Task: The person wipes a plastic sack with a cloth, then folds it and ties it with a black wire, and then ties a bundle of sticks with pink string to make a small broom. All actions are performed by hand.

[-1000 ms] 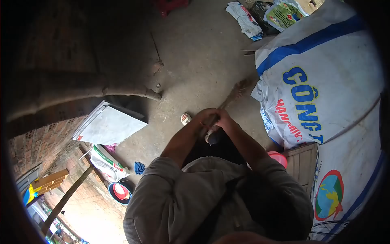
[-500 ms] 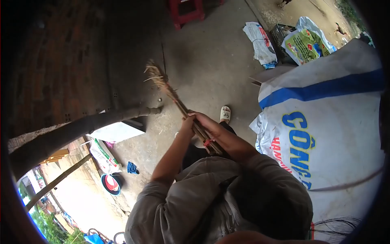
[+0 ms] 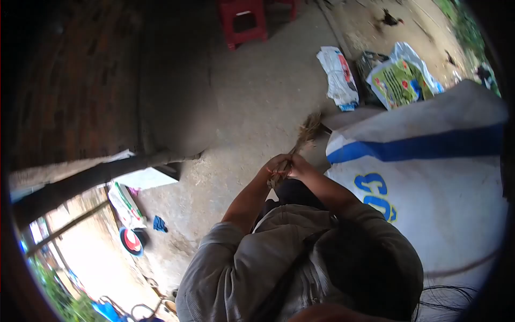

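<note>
A bundle of thin brown stalks (image 3: 307,131) is held in front of my body, its frayed, bushy end pointing up and to the right, near the big white sack. My left hand (image 3: 278,162) is wrapped round the bundle from the left side. Close against it, my right hand (image 3: 295,166) grips the same stalks from the right. The lower end of the bundle shows just below my hands, partly hidden by the fingers.
A big white sack with a blue stripe (image 3: 418,146) fills the right. Folded sacks (image 3: 338,78) and a green-printed bag (image 3: 399,83) lie behind it. A red stool (image 3: 244,36) stands at the top. A wooden pole (image 3: 80,180) and a basin (image 3: 131,241) are at left.
The bundle's bushy end has swung from the upper left to the upper right. Both hands, still round the stalks, have moved closer together. The view has shifted.
</note>
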